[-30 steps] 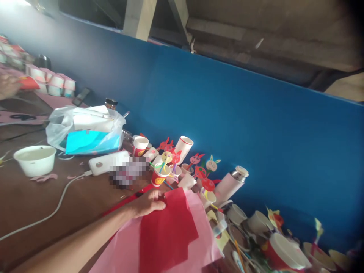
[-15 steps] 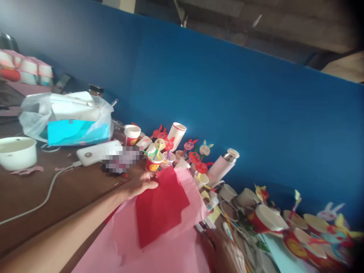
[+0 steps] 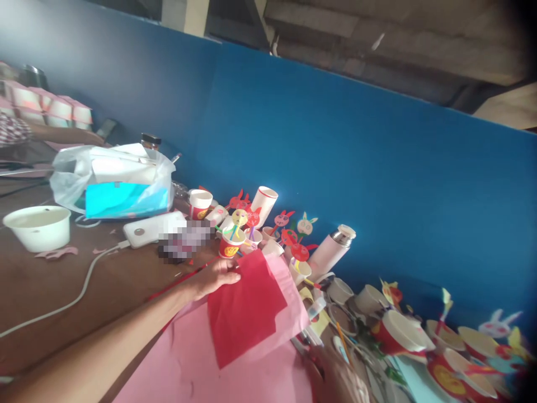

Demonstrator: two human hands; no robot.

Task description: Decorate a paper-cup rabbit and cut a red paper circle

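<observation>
My left hand (image 3: 220,277) pinches the edge of a sheet of red paper (image 3: 247,313) lying over a pink sheet (image 3: 289,291). Both tilt up over a larger spread of pink paper (image 3: 201,364) below. Low at the right is my right hand (image 3: 342,375), smeared by motion, its fingers unclear. Beside it lie several pens and a dark slim item too blurred to name. An orange pencil (image 3: 342,336) and a tangle of pale cables (image 3: 356,341) are close by.
Paper cups with rabbit-face cutouts (image 3: 232,243) line the blue partition (image 3: 335,151). A pink thermos (image 3: 331,249) leans there. At left are a white bowl (image 3: 37,229), a plastic bag (image 3: 69,173) and a white power bank (image 3: 153,228) with a cable. Another person's arm (image 3: 67,134) reaches in.
The view has shifted a little, so most things sit slightly farther right and lower. Another person's arm has come in at the far left. My left hand keeps its hold on the paper.
</observation>
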